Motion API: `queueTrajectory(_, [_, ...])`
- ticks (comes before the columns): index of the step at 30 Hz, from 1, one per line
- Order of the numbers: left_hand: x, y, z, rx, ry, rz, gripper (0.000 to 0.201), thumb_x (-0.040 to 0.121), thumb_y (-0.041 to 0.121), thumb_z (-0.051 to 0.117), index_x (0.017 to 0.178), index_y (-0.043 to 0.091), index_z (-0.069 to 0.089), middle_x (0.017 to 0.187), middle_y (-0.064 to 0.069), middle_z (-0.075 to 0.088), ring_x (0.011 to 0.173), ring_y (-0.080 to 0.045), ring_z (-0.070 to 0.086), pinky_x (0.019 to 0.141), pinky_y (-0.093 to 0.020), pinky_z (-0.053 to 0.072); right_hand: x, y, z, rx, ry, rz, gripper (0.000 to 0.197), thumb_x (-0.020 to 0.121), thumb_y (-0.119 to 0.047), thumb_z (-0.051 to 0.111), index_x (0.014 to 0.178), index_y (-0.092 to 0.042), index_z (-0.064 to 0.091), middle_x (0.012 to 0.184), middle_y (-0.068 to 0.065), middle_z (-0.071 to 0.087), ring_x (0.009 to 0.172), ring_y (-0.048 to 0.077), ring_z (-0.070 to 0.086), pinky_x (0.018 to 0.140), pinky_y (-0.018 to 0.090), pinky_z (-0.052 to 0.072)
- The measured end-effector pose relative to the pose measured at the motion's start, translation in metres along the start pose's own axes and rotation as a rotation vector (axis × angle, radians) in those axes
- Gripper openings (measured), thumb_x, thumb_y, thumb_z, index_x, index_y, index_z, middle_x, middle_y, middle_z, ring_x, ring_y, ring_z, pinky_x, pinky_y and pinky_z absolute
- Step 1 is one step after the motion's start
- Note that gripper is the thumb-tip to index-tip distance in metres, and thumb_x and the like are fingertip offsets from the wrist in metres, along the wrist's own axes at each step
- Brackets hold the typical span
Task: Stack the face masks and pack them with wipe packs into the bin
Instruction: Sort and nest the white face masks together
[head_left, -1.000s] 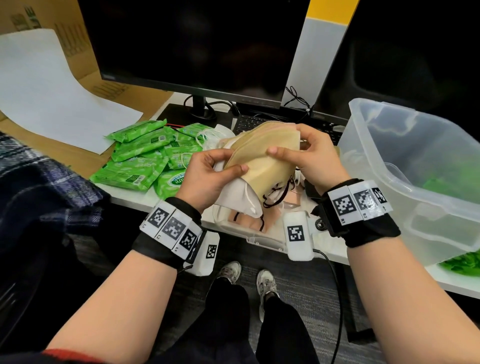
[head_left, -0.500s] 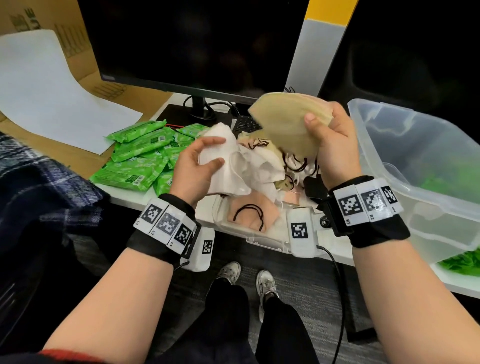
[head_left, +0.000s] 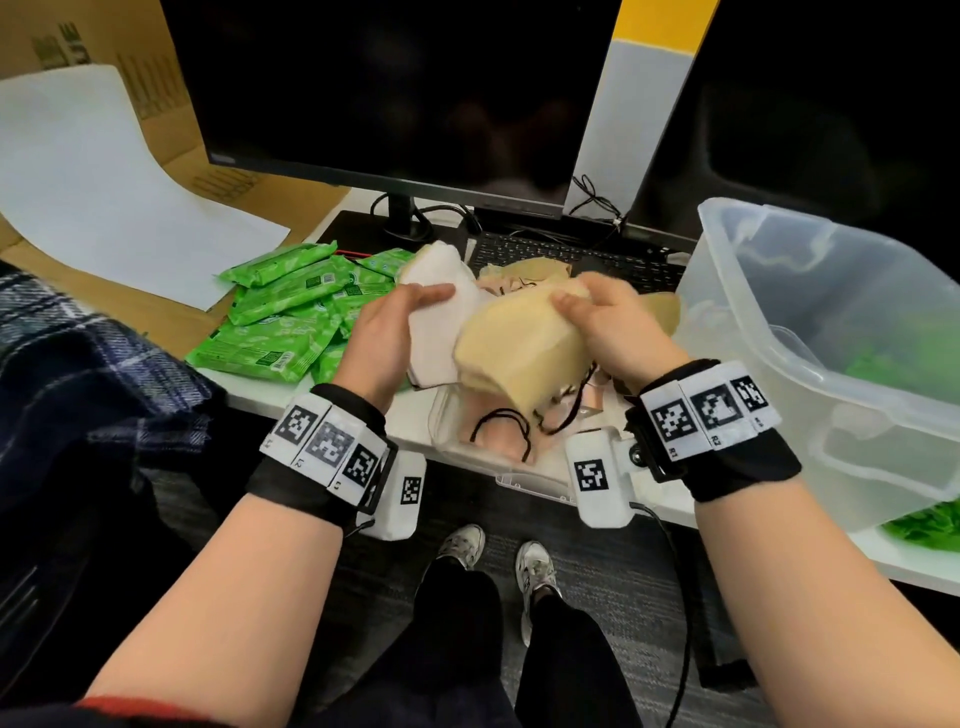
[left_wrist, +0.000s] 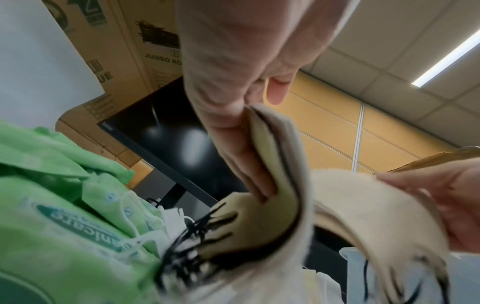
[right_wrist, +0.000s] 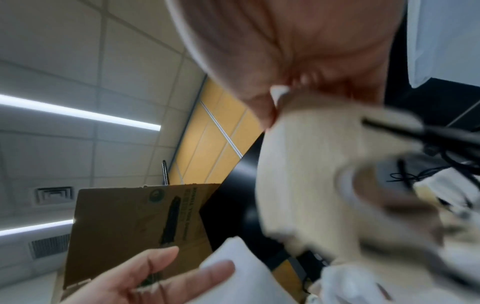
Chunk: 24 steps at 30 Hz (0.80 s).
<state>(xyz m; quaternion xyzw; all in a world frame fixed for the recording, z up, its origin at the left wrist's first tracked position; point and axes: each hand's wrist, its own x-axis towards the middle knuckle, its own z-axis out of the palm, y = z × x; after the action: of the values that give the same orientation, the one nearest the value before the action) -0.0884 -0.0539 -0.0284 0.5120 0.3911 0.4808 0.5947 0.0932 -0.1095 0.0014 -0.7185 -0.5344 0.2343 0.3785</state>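
Note:
My left hand (head_left: 413, 317) grips a small stack of white face masks (head_left: 441, 338), thumb on top; the left wrist view shows this stack (left_wrist: 275, 205) bent between fingers and thumb. My right hand (head_left: 582, 306) pinches a beige mask (head_left: 514, 358) by its upper edge and holds it against the right side of the white stack. Black ear loops hang below. More loose masks lie in a shallow clear tray (head_left: 519, 480) at the table's front edge. Green wipe packs (head_left: 280, 322) are piled to the left. The clear plastic bin (head_left: 779, 338) stands to the right.
A black monitor (head_left: 389, 88) and a keyboard (head_left: 571, 257) stand behind the masks. A white sheet on cardboard (head_left: 104, 197) lies far left. More green wipe packs (head_left: 924, 525) show under the bin's near right corner. A plaid cloth (head_left: 78, 364) lies at my left.
My right hand has brought the beige mask down and left from beside the bin onto the white stack. My left hand still holds that stack and has turned it slightly toward the right hand.

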Motion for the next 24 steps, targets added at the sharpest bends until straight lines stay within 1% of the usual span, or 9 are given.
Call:
queueTrajectory(2, [0.004, -0.003, -0.003, 0.065, 0.022, 0.016, 0.039, 0.091, 0.038, 0.039, 0.09, 0.017, 0.071, 0.1, -0.003, 0.065, 0.083, -0.012, 0.058, 0.069, -0.023, 0.044, 0.002, 0.001, -0.008, -0.041, 0.302, -0.026, 0.014, 0.094, -0.029, 0.048, 0.088, -0.017, 0.052, 0.088, -0.001, 0.051, 0.083, 0.015, 0.046, 0.075, 0.028, 0.034])
queueTrajectory(4, [0.004, -0.003, -0.004, 0.091, -0.002, -0.022, 0.046, 0.096, 0.04, 0.034, 0.088, 0.014, 0.071, 0.094, -0.007, 0.068, 0.078, -0.016, 0.061, 0.068, -0.025, 0.046, -0.004, -0.009, -0.014, -0.002, 0.516, -0.143, 0.029, 0.093, -0.027, 0.05, 0.067, -0.023, 0.037, 0.069, -0.006, 0.041, 0.07, 0.013, 0.04, 0.063, 0.029, 0.029])
queueTrajectory(6, [0.005, -0.005, -0.001, 0.099, -0.066, -0.072, 0.053, 0.09, 0.053, 0.038, 0.082, 0.016, 0.074, 0.097, -0.012, 0.07, 0.087, -0.023, 0.065, 0.081, -0.032, 0.049, -0.009, -0.02, -0.01, 0.011, 0.418, -0.296, 0.029, 0.091, -0.025, 0.054, 0.066, -0.026, 0.04, 0.067, -0.008, 0.044, 0.07, 0.014, 0.043, 0.059, 0.03, 0.033])
queueTrajectory(8, [0.002, -0.003, 0.002, 0.062, -0.139, -0.086, 0.06, 0.081, 0.062, 0.042, 0.086, 0.014, 0.075, 0.102, -0.013, 0.07, 0.099, -0.026, 0.065, 0.092, -0.038, 0.048, -0.016, -0.028, 0.002, -0.131, 0.103, -0.375, 0.016, 0.089, -0.027, 0.058, 0.074, -0.022, 0.057, 0.075, -0.001, 0.058, 0.074, 0.017, 0.053, 0.064, 0.032, 0.041])
queueTrajectory(10, [0.001, -0.003, 0.004, -0.031, -0.185, -0.101, 0.056, 0.079, 0.056, 0.054, 0.095, 0.006, 0.071, 0.102, -0.018, 0.069, 0.097, -0.03, 0.066, 0.09, -0.039, 0.049, -0.023, -0.029, 0.014, -0.177, -0.192, -0.363, 0.017, 0.089, -0.035, 0.057, 0.082, -0.024, 0.067, 0.084, 0.009, 0.067, 0.078, 0.023, 0.061, 0.071, 0.032, 0.046])
queueTrajectory(12, [0.0, -0.003, 0.004, -0.001, -0.195, -0.083, 0.029, 0.076, 0.032, 0.067, 0.087, 0.005, 0.069, 0.088, -0.014, 0.069, 0.079, -0.029, 0.063, 0.074, -0.035, 0.048, -0.025, -0.025, 0.017, -0.043, -0.311, -0.303, 0.026, 0.093, -0.038, 0.046, 0.08, -0.03, 0.067, 0.087, 0.01, 0.069, 0.079, 0.022, 0.063, 0.075, 0.028, 0.047])
queueTrajectory(15, [-0.001, -0.008, -0.001, 0.064, -0.23, -0.06, 0.016, 0.064, 0.013, 0.065, 0.079, 0.014, 0.069, 0.081, -0.015, 0.065, 0.077, -0.033, 0.053, 0.07, -0.035, 0.039, -0.022, -0.016, 0.013, -0.004, -0.256, -0.243, 0.035, 0.098, -0.033, 0.037, 0.09, -0.023, 0.069, 0.101, -0.006, 0.066, 0.092, 0.005, 0.059, 0.086, 0.016, 0.042])
queueTrajectory(19, [-0.001, -0.009, 0.0, 0.113, -0.28, 0.016, 0.018, 0.078, 0.0, 0.065, 0.094, 0.009, 0.066, 0.083, -0.003, 0.068, 0.071, -0.016, 0.064, 0.071, -0.028, 0.051, -0.012, -0.006, 0.014, -0.046, -0.112, -0.177, 0.027, 0.092, -0.02, 0.054, 0.118, -0.02, 0.055, 0.107, -0.003, 0.055, 0.086, 0.011, 0.051, 0.07, 0.021, 0.042])
queueTrajectory(24, [-0.004, -0.007, 0.004, 0.123, -0.341, 0.11, 0.02, 0.086, -0.004, 0.056, 0.091, 0.013, 0.065, 0.073, 0.01, 0.07, 0.07, -0.002, 0.064, 0.071, -0.016, 0.052, -0.014, -0.01, 0.015, -0.001, 0.027, -0.234, 0.01, 0.082, -0.016, 0.068, 0.078, -0.022, 0.061, 0.072, -0.009, 0.053, 0.067, 0.005, 0.046, 0.063, 0.022, 0.039])
